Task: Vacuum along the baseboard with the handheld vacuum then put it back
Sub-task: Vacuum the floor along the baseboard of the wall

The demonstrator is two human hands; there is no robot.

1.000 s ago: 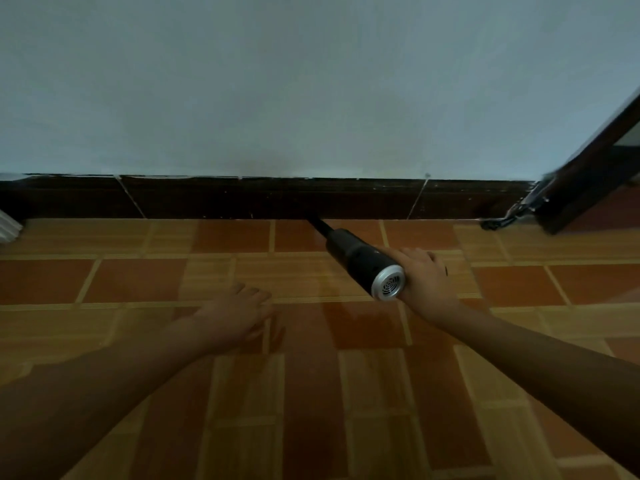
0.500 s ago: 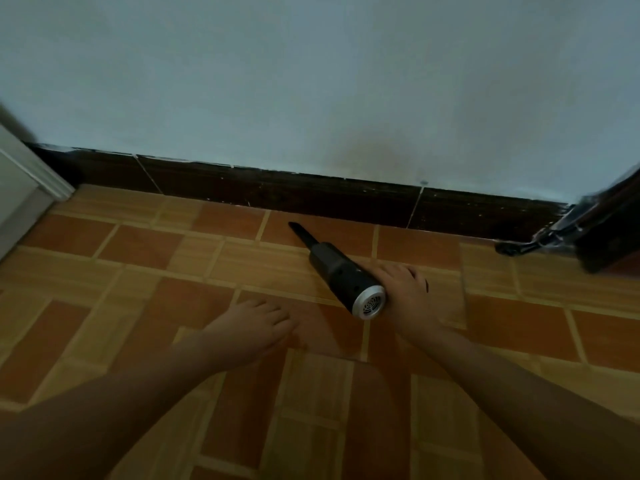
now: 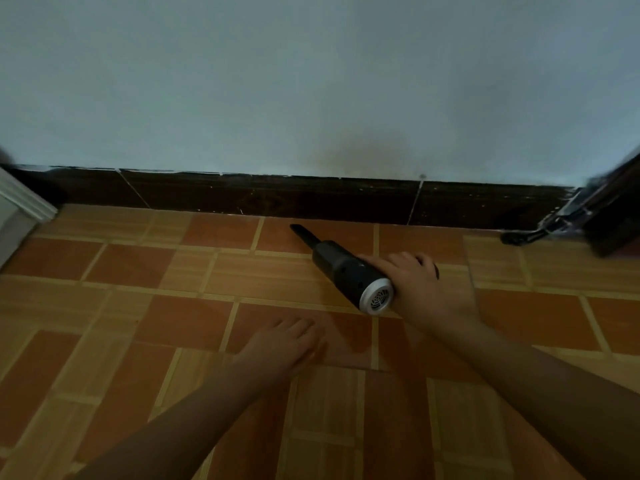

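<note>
Black, cylindrical handheld vacuum (image 3: 343,268) with a silver vented end cap sits low over glossy orange floor tiles (image 3: 138,271), its slim nozzle near the dark baseboard (image 3: 311,197); right hand (image 3: 422,285) grips its handle, left hand (image 3: 280,344) lies flat on the tiles, fingers straight

Grip of the handheld vacuum (image 3: 346,268) hidden under the right hand (image 3: 420,289). Nozzle (image 3: 304,234) tip close to the baseboard (image 3: 311,199) — whether it touches the floor (image 3: 138,265), cannot tell. Left hand (image 3: 280,344) palm-down; contact with floor unclear. Dark object (image 3: 613,216) at right edge blurred and cut off — unidentifiable. White trim (image 3: 20,209) cut off at left. Forearms (image 3: 554,393) cut off by the bottom edge.
</note>
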